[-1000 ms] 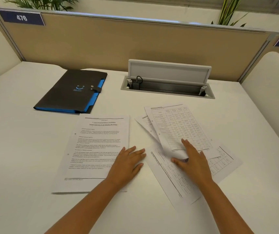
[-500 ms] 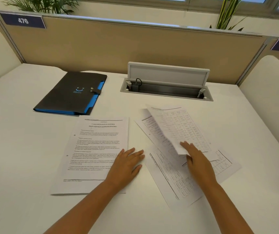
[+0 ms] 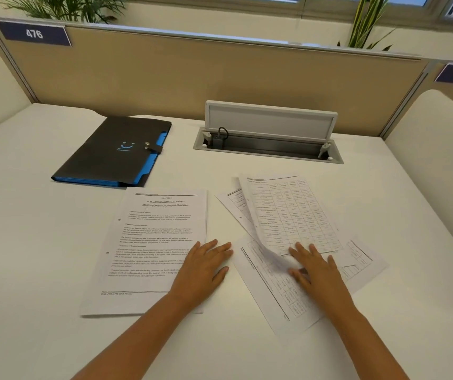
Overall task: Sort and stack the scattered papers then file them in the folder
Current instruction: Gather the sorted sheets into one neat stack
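1. Presently, the left hand lies flat, fingers loosely spread, on the text sheet's 4 o'clock corner.
2. The right hand pinches the table sheet, thumb under its lifted near edge, fingers on top.
3. More sheets lie beneath it.
4. The folder lies closed at 11 o'clock on the desk.

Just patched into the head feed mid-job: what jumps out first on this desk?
The fanned table sheets right of centre, where the right hand lifts the top sheet's near edge between thumb and fingers. Beside them, the left hand rests flat on the text page. The black and blue folder lies closed and strapped at far left, apart from the papers, with an open cable tray behind.
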Available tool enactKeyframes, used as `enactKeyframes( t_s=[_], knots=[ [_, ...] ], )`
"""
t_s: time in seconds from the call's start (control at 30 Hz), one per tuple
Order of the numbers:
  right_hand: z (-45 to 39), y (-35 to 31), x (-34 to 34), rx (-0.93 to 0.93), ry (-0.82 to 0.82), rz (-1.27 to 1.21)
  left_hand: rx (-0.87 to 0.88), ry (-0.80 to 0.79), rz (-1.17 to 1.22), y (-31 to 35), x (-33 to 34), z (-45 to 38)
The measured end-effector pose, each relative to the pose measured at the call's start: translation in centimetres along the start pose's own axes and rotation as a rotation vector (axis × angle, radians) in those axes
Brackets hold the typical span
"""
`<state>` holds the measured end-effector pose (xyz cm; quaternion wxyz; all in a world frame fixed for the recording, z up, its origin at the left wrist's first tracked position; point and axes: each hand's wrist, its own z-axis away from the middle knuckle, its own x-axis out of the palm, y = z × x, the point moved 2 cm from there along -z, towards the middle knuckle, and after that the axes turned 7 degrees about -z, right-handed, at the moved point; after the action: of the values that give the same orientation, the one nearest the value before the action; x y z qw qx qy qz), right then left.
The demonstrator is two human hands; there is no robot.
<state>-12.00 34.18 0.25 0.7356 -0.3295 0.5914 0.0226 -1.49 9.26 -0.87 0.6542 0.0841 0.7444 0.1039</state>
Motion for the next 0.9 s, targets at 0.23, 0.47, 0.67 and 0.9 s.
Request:
enactKeyframes(
  t_s=[0.23,0.47,0.67,0.9],
  knots=[
    [0.4,-1.4,-0.3,0.066,0.205,-0.137,0.003,0.017,0.008,0.1,-0.1,0.0],
    [0.5,-0.5,-1.4,0.070,0.053,-0.071,-0.004,-0.005,-0.004,-0.1,0.3,-0.1],
    [0.8,0.8,-0.8,-0.038,-0.187,-0.112,0.001,0.005,-0.013,-0.2,0.4,-0.2],
    [0.2,1.1,-0.7,-0.004,-0.043,-0.101,0.007,0.019,-0.032,-0.1,0.4,-0.2]
  ],
)
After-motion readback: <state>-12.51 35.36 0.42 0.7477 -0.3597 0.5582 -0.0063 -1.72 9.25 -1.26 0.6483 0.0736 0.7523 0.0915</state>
